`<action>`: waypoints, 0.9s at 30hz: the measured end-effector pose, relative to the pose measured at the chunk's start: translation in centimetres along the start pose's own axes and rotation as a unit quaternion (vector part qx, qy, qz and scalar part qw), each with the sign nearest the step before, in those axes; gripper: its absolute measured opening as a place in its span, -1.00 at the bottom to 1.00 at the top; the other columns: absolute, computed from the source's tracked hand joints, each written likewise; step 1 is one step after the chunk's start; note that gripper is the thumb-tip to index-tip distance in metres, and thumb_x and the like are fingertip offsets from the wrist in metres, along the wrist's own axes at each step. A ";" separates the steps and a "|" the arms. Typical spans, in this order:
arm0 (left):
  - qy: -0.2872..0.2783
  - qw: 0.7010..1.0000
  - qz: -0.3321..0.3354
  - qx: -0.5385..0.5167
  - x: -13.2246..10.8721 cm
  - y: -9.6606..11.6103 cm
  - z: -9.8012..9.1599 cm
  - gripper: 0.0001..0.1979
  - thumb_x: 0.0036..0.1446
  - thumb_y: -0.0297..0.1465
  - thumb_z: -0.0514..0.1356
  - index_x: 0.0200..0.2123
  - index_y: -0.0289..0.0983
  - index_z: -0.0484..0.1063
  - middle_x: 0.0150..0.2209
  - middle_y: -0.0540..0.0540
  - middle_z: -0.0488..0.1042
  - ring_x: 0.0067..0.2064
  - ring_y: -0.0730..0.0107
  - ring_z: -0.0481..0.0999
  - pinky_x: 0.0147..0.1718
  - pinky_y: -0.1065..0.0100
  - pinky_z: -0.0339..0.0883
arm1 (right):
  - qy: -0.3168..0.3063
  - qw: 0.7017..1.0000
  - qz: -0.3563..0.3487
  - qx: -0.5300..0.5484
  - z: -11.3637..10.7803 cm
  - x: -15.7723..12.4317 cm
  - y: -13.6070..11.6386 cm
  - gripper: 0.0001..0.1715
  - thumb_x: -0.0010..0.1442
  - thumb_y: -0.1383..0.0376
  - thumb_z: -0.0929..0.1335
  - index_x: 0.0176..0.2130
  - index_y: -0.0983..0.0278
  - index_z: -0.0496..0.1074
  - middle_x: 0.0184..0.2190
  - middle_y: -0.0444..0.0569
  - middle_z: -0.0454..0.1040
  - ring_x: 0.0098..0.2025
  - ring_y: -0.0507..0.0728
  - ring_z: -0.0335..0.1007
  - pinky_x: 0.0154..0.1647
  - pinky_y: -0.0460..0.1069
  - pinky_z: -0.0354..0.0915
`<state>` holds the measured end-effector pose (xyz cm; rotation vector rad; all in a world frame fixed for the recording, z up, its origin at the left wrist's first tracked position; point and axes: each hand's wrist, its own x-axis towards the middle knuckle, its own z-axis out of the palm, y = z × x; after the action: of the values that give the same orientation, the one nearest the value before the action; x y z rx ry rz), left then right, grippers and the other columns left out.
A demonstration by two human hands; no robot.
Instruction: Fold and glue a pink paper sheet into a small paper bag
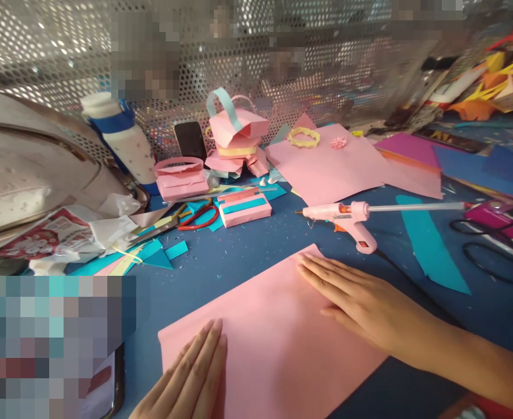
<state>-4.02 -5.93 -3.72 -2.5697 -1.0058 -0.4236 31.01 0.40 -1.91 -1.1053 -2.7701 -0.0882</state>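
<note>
A large pink paper sheet (269, 337) lies on the blue table in front of me. My left hand (190, 375) rests flat on its near left corner, fingers stretched out together. My right hand (356, 302) lies flat on the sheet's far right part, fingers extended toward its top corner. Neither hand holds anything. Just beyond the right hand a pink hot glue gun (347, 218) lies on its side with its nozzle pointing left.
Behind are small pink paper bags (234, 131), a pink box with teal strips (244, 208), red-handled scissors (195, 218), a white bottle (120, 137), a phone (190, 139), another pink sheet (330, 163), black scissors (487, 250) at right, teal scraps and a perforated metal wall.
</note>
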 end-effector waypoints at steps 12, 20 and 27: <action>-0.082 0.986 0.051 -0.139 5.8 2.3 0.2 -0.30 0.31 -0.19 0.04 0.35 -0.50 -0.02 0.32 -0.31 0.13 0.36 0.09 0.06 0.23 0.19 0.24 | 0.025 1.000 -0.015 -0.005 0.2 -0.1 0.0 -0.20 0.37 0.24 0.20 0.42 0.35 -0.25 0.32 0.20 0.13 0.30 0.26 0.18 0.20 0.18 0.32; -0.139 0.969 0.054 -0.200 6.8 2.6 0.1 -0.24 0.32 -0.14 0.00 0.38 -0.49 -0.18 0.37 -0.34 -0.04 0.39 0.05 -0.07 0.28 0.11 0.13 | 0.011 1.000 -0.022 0.018 -0.4 0.1 0.0 -0.14 0.33 0.19 0.27 0.41 0.37 -0.21 0.33 0.21 0.11 0.32 0.27 0.14 0.23 0.19 0.27; -0.171 0.952 0.052 -0.250 6.1 2.2 0.5 -0.10 0.26 -0.02 0.04 0.39 -0.48 -0.25 0.38 -0.35 -0.13 0.41 0.04 -0.17 0.32 0.08 0.02 | -0.061 0.980 -0.132 0.137 -1.4 4.0 -0.5 -0.33 0.37 0.22 0.21 0.38 0.30 0.00 0.36 0.05 0.08 0.39 0.15 -0.03 0.37 0.12 0.05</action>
<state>1.86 -3.66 -2.24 -3.2216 -0.9602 -0.2282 27.99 2.63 0.13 -0.6954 -2.9070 0.3307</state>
